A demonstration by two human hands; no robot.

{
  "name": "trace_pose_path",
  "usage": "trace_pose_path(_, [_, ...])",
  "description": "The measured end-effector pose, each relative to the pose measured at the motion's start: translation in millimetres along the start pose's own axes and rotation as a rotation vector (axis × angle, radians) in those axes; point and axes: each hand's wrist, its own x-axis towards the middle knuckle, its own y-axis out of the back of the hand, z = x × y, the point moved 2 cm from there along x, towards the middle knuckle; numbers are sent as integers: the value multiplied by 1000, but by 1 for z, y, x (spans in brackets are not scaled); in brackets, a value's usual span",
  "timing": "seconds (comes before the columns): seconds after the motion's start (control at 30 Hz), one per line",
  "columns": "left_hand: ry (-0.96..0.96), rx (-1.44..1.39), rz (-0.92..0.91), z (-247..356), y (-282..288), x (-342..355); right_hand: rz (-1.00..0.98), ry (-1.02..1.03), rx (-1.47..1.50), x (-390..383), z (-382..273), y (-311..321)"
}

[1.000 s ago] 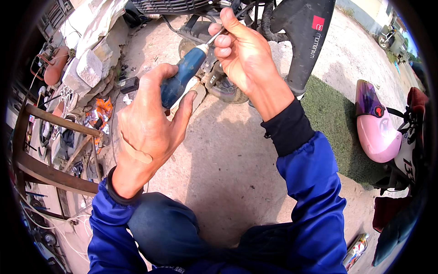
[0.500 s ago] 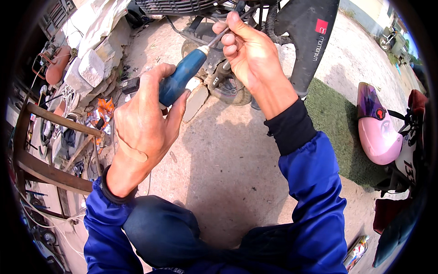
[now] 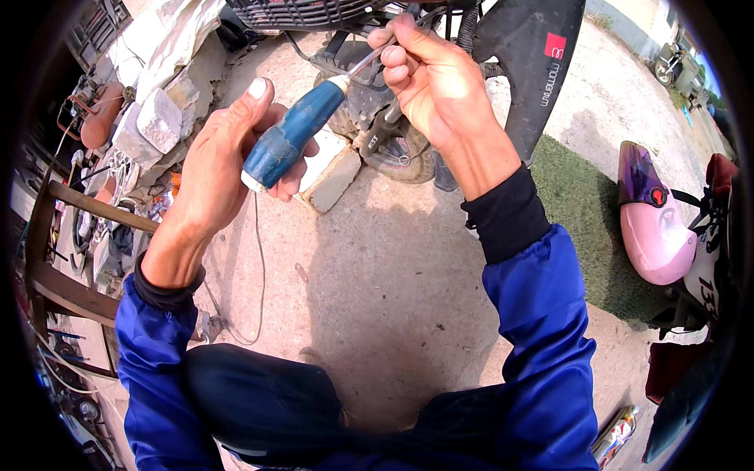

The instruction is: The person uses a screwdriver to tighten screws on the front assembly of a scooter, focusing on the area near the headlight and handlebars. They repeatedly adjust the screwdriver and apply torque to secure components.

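A screwdriver (image 3: 294, 133) with a thick blue handle and a thin metal shaft points up and to the right, toward the underside of a two-wheeler. My left hand (image 3: 228, 153) cradles the handle, its fingers curled beneath and its thumb lifted off. The handle's pale butt end faces down toward me. With thumb and fingertips together, my right hand (image 3: 440, 94) pinches the shaft near its far end, by the dark frame parts. The screwdriver's tip is hidden behind these fingers. Above hangs the black wire basket (image 3: 306, 14) of the two-wheeler.
A black leg shield (image 3: 530, 74) rises right of my right hand. Below it lie a wheel (image 3: 400, 161) and a stone block (image 3: 330, 177). A pink helmet (image 3: 656, 239) sits beyond a green mat (image 3: 577, 212). Rubble (image 3: 159, 119) and a wooden frame (image 3: 71, 294) line the left.
My left thumb has come off the handle, and the hand has turned and shifted left, fingers now under it. The handle tilts slightly lower. My right hand has barely moved.
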Motion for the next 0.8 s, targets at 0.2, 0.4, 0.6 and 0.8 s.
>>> trace_pose_path(0.2, [-105,-362,-149,-18,8,63,3,-130,-399,-19,4,-3])
trace_pose_path(0.4, [-295,-728,-225,-38,-43,92,-48,-137,-877,-67,-54,-6])
trace_pose_path(0.6, [-345,-1148,-272,-37,-95,135,78,173,-1143,-106,-147,-32])
trace_pose_path(0.8, [-188,-1417,-347,-50,-114,166,24,158,-1256,-124,-157,-36])
